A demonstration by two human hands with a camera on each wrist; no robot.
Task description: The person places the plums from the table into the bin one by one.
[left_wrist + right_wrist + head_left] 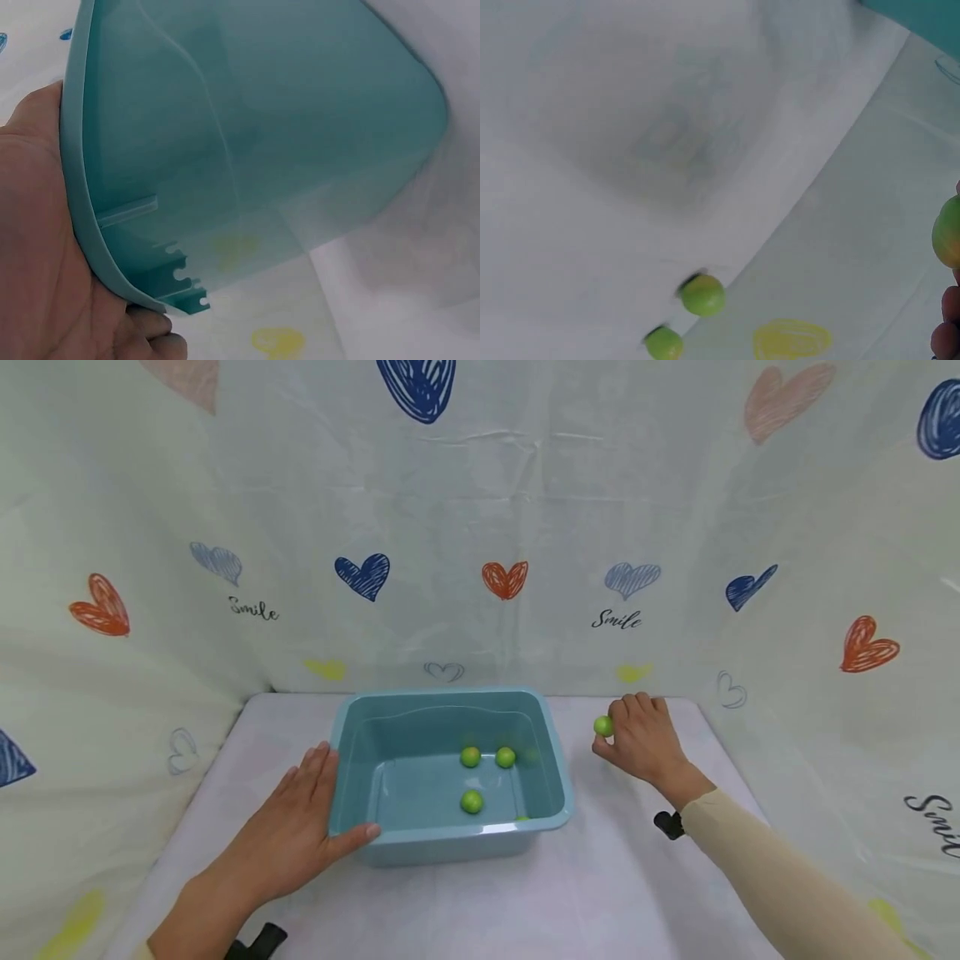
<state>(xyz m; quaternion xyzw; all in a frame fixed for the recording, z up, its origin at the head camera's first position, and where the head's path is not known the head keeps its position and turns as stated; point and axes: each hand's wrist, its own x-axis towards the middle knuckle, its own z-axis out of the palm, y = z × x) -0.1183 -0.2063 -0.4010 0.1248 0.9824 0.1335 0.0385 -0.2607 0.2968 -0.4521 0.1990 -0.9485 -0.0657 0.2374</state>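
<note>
A blue-green plastic basin (pixel 465 852) stands on the table, with several small green limes (pixel 472 802) on its floor; one is mostly hidden by the near rim. My left hand (pixel 300 827) rests against the basin's left side, fingers straight and thumb lying over the front rim. In the left wrist view the palm (pixel 34 232) meets the rim. To the right of the basin, my right hand (pixel 645 739) pinches one lime (pixel 603 727) between thumb and fingers. The right wrist view shows two more limes (pixel 702 295) on the tabletop, hidden in the head view.
A white cloth (pixel 600 893) covers the table. Behind and beside it hangs a pale curtain (pixel 465 510) printed with hearts and the word Smile. A black strap piece (pixel 670 824) sits at the right wrist, and another (pixel 258 942) at the left.
</note>
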